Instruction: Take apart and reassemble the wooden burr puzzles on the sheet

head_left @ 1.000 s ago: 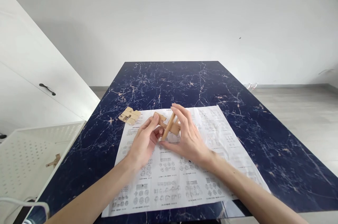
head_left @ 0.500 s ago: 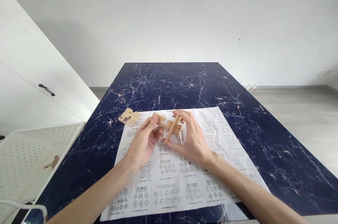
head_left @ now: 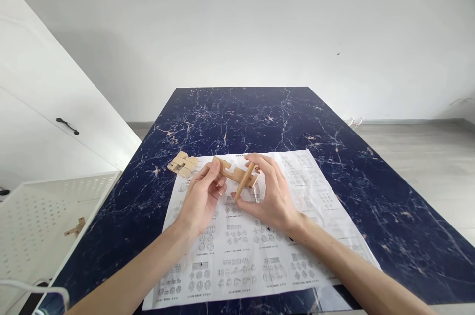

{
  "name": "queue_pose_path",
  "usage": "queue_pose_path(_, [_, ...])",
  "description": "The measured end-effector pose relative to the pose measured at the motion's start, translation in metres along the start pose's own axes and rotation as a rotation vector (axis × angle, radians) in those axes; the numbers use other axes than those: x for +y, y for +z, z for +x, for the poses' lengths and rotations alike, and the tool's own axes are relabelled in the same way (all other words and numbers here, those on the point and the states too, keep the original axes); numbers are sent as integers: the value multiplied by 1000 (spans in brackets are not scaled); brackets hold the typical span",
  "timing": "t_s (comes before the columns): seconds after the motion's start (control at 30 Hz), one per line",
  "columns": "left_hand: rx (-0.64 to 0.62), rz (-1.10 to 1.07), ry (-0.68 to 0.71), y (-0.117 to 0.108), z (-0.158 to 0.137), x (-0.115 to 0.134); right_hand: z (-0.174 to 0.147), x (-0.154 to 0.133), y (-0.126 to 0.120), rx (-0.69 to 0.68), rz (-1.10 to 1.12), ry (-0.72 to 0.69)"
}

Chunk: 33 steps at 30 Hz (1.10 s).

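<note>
Pinching notched block (head_left: 237,173) by left end, left hand (head_left: 200,199); right hand (head_left: 272,191) gripping wooden stick (head_left: 245,181) near both tips, long axis slanting crosswise over block's right part, right hand nearer crossing, all above printed sheet (head_left: 256,255).

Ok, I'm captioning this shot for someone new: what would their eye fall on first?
Probably the dark blue marbled tabletop, vivid against the pale wall beyond. Next, over a printed sheet, come a notched wooden piece in the left hand's grip and a slim wooden stick in the right hand's grip. A wooden block marked 3 sits at the sheet's upper left.
</note>
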<state>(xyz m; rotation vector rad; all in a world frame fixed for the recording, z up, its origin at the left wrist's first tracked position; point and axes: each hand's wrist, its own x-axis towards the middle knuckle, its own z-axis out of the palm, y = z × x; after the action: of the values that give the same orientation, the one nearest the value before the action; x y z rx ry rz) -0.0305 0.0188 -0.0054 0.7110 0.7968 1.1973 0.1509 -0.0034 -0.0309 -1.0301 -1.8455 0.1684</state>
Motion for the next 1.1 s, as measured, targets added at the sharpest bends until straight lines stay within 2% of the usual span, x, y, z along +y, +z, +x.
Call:
queue_pose_path(0.17, [5, 25, 3, 1, 1, 2, 2, -1, -2, 27, -20, -39])
queue_pose_path(0.27, [68, -41, 12, -1, 5, 10, 2, -2, -7, 12, 5, -43])
queue_pose_path(0.37, [154, -119, 52, -5, 11, 18, 0, 0, -13, -39, 31, 15])
queue_pose_path(0.43, [155, -98, 59, -7, 13, 19, 0, 3, -17, -67, 14, 70])
queue_pose_path(0.67, [-3, 318, 95, -6, 6, 12, 3, 22, -22, -105, -38, 266])
queue_pose_path(0.87, [-7, 622, 181, -7, 7, 12, 7, 40, -40, -297, -114, 412])
queue_pose_path(0.97, [-26, 770, 241, -11, 9, 9, 11, 44, -52, -395, -135, 428])
queue_pose_path(1.1, [-87, 1103, 352, -16, 14, 5, 11, 48, -62, -513, -119, 426])
